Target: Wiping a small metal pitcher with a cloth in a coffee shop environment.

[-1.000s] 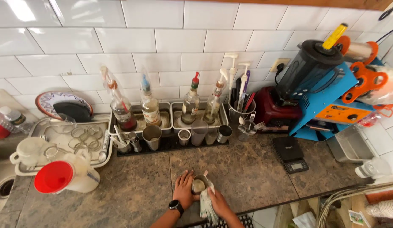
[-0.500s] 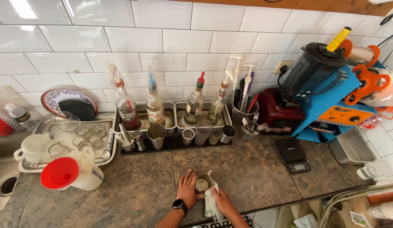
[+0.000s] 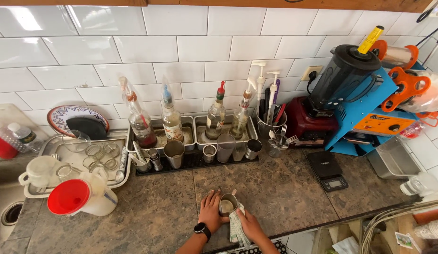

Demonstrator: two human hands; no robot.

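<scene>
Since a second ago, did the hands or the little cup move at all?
Hardly. The left hand stays cupped around the small metal cup, and the right hand stays beside it with the cloth. Nothing was picked up or let go. Only the view drifts a little. The syrup bottles, the red funnel and the blender sit where they were.

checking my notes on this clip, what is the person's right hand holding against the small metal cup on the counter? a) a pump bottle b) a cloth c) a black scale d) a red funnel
b: the right hand grips a pale checked cloth beside the small metal cup, which the left hand steadies on the stone counter.
</scene>
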